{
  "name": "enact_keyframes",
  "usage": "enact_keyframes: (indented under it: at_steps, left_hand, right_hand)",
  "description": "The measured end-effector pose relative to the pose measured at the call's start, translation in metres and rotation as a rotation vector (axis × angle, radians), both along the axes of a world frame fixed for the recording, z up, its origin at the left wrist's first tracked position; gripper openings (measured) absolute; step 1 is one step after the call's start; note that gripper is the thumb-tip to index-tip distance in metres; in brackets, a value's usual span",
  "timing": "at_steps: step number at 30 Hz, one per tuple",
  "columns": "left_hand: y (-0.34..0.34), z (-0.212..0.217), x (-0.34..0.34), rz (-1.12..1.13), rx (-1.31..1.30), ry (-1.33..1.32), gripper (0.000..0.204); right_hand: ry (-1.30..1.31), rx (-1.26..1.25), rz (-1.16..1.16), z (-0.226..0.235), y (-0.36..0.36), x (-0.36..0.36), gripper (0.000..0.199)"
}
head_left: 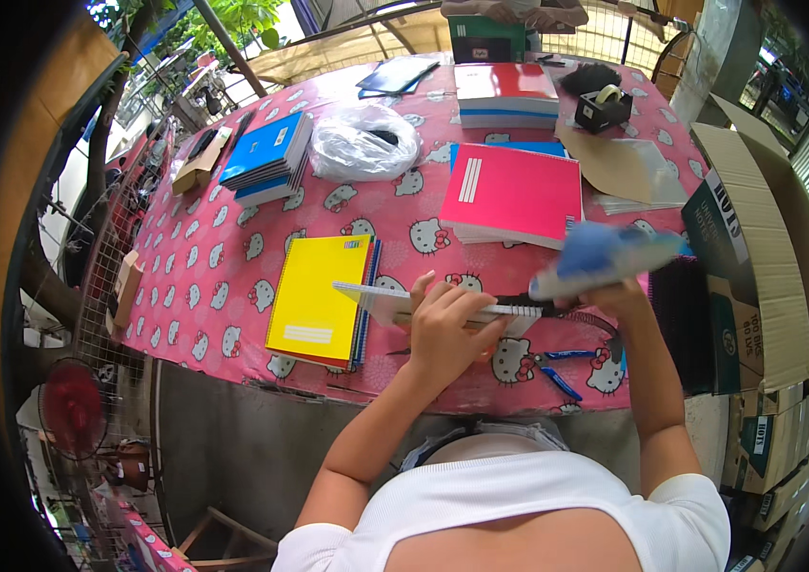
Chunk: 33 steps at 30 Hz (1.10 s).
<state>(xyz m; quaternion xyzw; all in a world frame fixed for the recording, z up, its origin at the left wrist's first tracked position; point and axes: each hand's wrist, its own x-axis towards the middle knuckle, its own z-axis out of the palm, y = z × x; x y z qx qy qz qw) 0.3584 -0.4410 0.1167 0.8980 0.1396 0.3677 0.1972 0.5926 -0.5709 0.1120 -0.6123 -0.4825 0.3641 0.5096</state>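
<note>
My left hand [447, 324] grips a spiral notebook [376, 299], which is tilted up so that mostly its edge and wire binding show. Beside the binding, my right hand [622, 299] is closed on a blue and white cloth [605, 255], smeared by motion. Left of the notebook lies a stack of spiral notebooks with a yellow one [319, 286] on top. Pink notebooks [514, 191] are piled beyond my hands. Blue-handled pliers [562, 374] rest near the table's front edge.
The pink patterned tablecloth [200, 286] also bears blue notebooks [266, 153], a clear plastic bag [362, 143], red-topped books [506, 88] and a black tape dispenser [605, 110]. Open cardboard boxes [762, 257] stand at the right. Across the table, another person holds a dark green notebook [486, 40].
</note>
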Motion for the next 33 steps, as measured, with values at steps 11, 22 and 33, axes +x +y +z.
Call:
enact_keyframes:
  at_steps: [11, 22, 33]
  left_hand:
    - [0.017, 0.019, -0.022, 0.185, -0.002, 0.211, 0.033]
    - [0.045, 0.005, -0.041, 0.208, -0.034, 0.057, 0.034]
    - [0.062, 0.009, -0.057, 0.238, -0.044, 0.039, 0.036]
  right_hand:
    - [-0.322, -0.013, -0.037, -0.009, 0.038, 0.003, 0.050]
    - [-0.400, 0.015, 0.133, 0.002, 0.058, -0.028, 0.045]
    - [-0.204, 0.022, 0.328, 0.004, 0.101, -0.039, 0.050]
